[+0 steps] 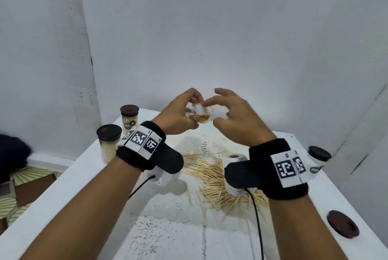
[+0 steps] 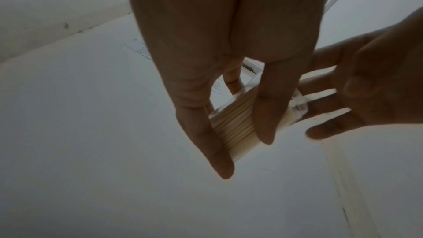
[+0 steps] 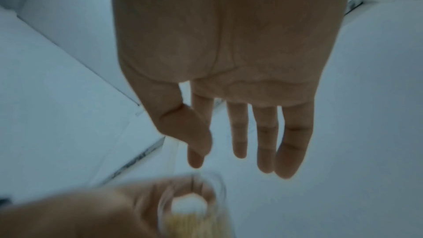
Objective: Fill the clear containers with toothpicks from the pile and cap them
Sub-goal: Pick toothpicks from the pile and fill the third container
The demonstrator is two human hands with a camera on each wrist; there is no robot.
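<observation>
Pinched between left hand thumb and fingers, the clear round plastic container half full of toothpicks tilts above the loose toothpick pile; right hand hovers beside it, fingers spread, holding nothing.

A clear container is held up tilted, mouth toward me, partly filled with toothpicks. Two capped, full containers stand at ten o'clock; another capped one stands at three. The pile lies mid-table, a loose cap at four.
</observation>
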